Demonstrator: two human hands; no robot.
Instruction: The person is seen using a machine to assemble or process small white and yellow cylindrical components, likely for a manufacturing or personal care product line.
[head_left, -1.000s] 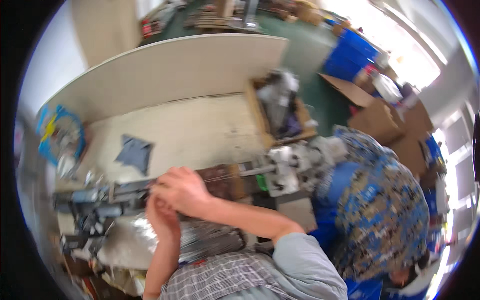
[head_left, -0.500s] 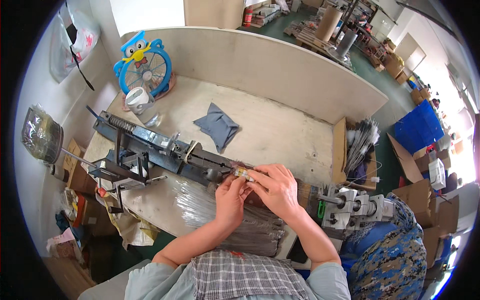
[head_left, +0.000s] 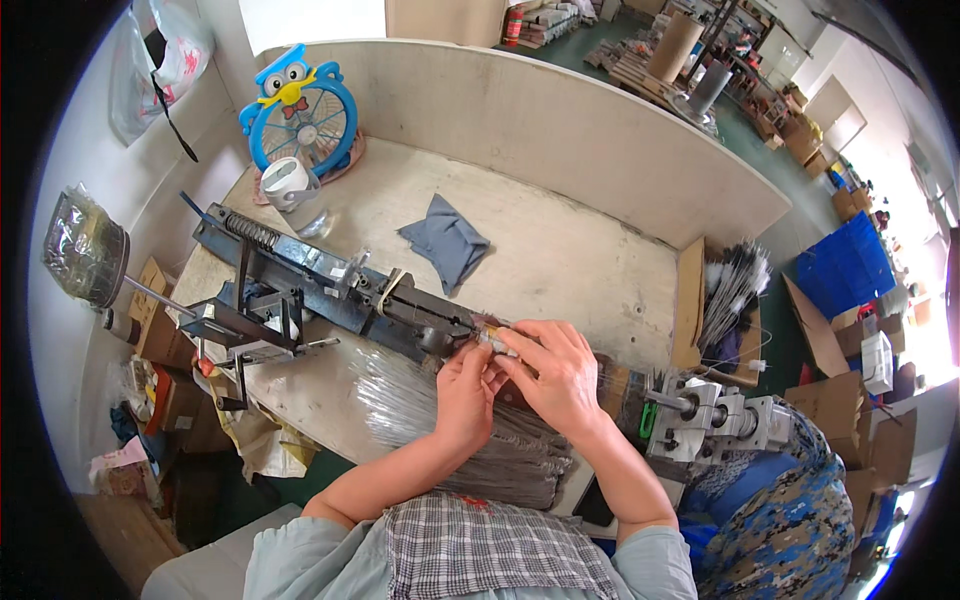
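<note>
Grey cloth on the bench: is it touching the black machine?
Apart. The head view shows bare benchtop between the grey cloth and the black machine.

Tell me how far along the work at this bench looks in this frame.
Looks done: brush-like pieces with white tufts fill the cardboard box. In hand: the left hand and right hand pinch a small piece at the end of the long metal jig. Left: a heap of thin wires lies beneath the hands.
</note>
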